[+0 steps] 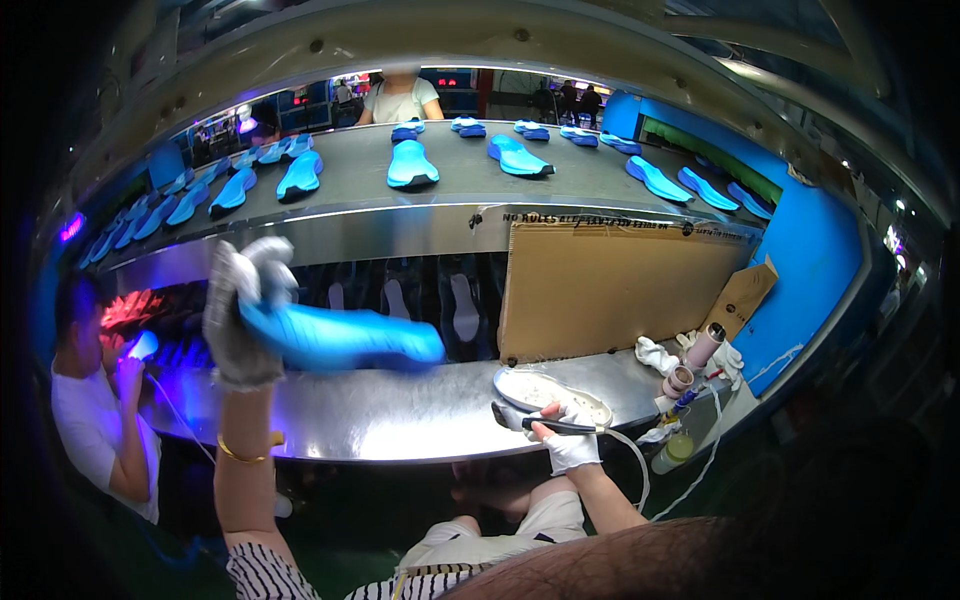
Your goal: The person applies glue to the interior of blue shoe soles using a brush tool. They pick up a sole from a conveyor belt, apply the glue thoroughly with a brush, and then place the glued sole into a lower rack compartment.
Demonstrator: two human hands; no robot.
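Note:
My left hand, in a pale glove, is raised over the left part of the metal bench and grips one end of a bright blue shoe sole. The sole points to the right and is smeared by motion. At the bench's front edge my right hand, in a white glove with bare fingertips, is closed around a dark-handled brush with a pale hose running off it. Just behind the brush lies an oval white tray holding a whitish substance. The brush partly overlaps the tray's near side.
Several blue soles stand on a dark conveyor belt beyond the bench. A cardboard sheet leans behind the tray. Pink containers and cloths crowd the right end, above a yellowish jar. At left, a person holds something lit blue-purple.

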